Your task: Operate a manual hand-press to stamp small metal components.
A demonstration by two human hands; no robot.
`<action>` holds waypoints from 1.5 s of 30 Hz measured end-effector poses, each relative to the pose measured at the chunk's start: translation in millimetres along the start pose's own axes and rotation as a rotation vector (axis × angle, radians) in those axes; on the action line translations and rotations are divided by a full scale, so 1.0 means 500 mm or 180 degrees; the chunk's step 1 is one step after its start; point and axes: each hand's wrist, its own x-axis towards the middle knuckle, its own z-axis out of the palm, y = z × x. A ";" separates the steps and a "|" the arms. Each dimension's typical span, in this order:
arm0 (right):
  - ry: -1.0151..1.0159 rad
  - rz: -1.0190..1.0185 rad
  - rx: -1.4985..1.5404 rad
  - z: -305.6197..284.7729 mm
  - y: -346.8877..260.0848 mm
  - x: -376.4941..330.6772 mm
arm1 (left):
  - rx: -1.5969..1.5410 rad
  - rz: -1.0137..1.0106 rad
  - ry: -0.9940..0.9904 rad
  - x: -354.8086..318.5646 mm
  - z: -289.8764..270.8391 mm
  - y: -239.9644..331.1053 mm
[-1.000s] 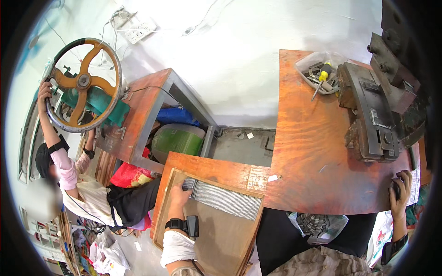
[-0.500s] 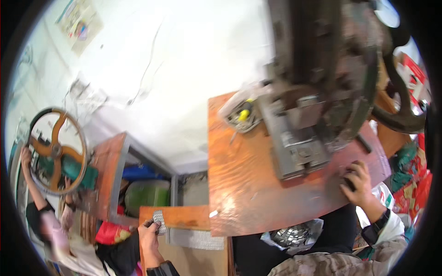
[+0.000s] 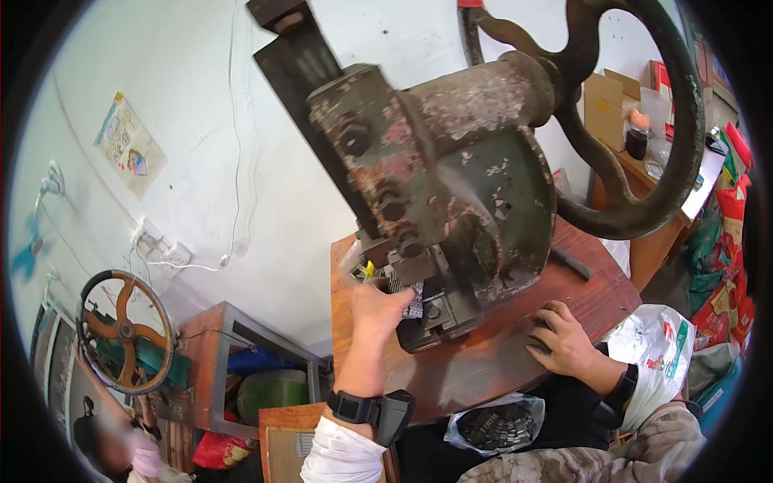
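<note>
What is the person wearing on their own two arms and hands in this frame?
Both hands are bare, no gloves. The left hand has a black watch-like device strapped at the wrist, with a bulky black housing on the side, above a white sleeve. The right hand wears a slimmer black wristband; behind it comes a mottled tan and brown sleeve.

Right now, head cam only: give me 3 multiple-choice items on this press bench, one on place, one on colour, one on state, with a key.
1. Where is the left hand?
A. At the front of the press, on a small ridged metal piece
B. On the big handwheel
C. In the plastic bag

2. What colour is the wooden bench top?
A. White
B. Reddish brown
C. Blue

3. How is the right hand?
A. Raised in the air
B. Gripping a hammer
C. Resting on the bench top beside the press

Key: 1 A, its fingers meet the piece at the press front. 2 B, the bare wood shows it. 3 C, it lies palm down on the wood.
</note>
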 end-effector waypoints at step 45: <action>-0.0172 0.1298 0.1618 0.088 -0.038 0.321 | 0.0248 0.0849 -0.0079 -0.006 0.088 -0.070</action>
